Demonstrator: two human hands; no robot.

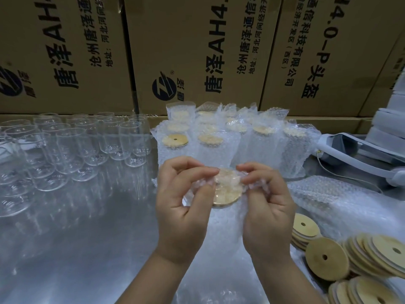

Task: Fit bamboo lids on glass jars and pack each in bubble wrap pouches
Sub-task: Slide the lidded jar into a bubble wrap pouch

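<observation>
Centre of the table: one bubble wrap pouch (221,235) stands upright, with both hands on its top end
Left hand (179,207): thumb and forefinger pinching the wrap on the pouch's left side, other fingers curled in
Right hand (267,207): same deal on the right side, clamped on the wrap
Bamboo lid (228,191): inside that pouch, right between the two hands; wrap covers the far half and the near edge shows through clearly
Jar under it: honestly can't make out the glass through the bubbles
Empty glass jars (72,150): big lidless cluster on the left, well apart from the hands
Packed pouches (219,137): rows just behind the hands, lids showing at the tops
Loose lids (324,257): heaps on the right, each with a small hole
Flat pouches (328,198): pile just beside the right hand
Cardboard boxes (197,51): wall of them along the back
Table (76,238): shiny metal
</observation>
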